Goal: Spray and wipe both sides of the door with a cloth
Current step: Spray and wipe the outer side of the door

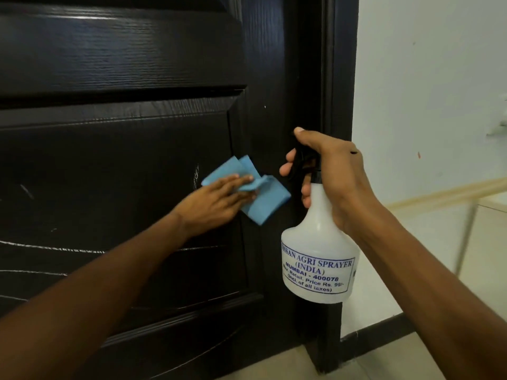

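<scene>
A black panelled door point(123, 64) fills the left and middle of the head view, with pale streaks low on its lower panel. My left hand point(214, 201) presses a folded blue cloth point(263, 198) flat against the door near the panel's right edge. My right hand point(326, 174) grips the neck of a white spray bottle point(318, 256) with a black trigger head, held upright just right of the cloth and in front of the door's edge. Its label reads "Kissan Agri Sprayer".
The black door frame point(340, 78) runs down right of the door. Beyond it is a white wall point(425, 91) with a dark skirting point(378, 333), pale floor tiles point(365, 360) and a cream cabinet point(488, 242) at far right.
</scene>
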A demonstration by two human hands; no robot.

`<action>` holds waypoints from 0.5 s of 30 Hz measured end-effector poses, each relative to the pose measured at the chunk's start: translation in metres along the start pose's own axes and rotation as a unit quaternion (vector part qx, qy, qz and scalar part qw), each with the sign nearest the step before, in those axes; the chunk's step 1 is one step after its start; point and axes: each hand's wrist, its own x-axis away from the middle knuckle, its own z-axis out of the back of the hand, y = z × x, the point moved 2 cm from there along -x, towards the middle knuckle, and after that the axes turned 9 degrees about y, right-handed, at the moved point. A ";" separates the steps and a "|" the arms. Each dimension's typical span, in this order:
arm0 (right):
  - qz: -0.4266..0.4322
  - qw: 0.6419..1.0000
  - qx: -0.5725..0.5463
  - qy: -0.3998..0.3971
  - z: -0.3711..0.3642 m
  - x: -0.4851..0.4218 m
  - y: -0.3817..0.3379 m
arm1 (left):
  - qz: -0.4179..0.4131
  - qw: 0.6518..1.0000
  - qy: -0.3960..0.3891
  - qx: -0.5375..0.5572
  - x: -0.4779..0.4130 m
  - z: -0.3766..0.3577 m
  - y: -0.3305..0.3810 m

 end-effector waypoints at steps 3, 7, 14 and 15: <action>-0.004 1.000 0.005 -0.010 -0.006 0.002 0.004 | 0.058 0.998 -0.012 -0.012 0.004 0.010 -0.033; 0.005 1.000 0.018 -0.015 -0.008 0.004 0.006 | 0.150 0.988 0.022 0.018 0.020 0.020 -0.039; 0.012 0.999 0.032 -0.008 -0.014 0.001 0.012 | 0.314 0.946 0.073 0.034 0.120 0.029 -0.060; 0.010 0.999 0.029 -0.011 -0.019 0.003 0.013 | 0.339 0.937 0.079 0.034 0.135 0.029 -0.059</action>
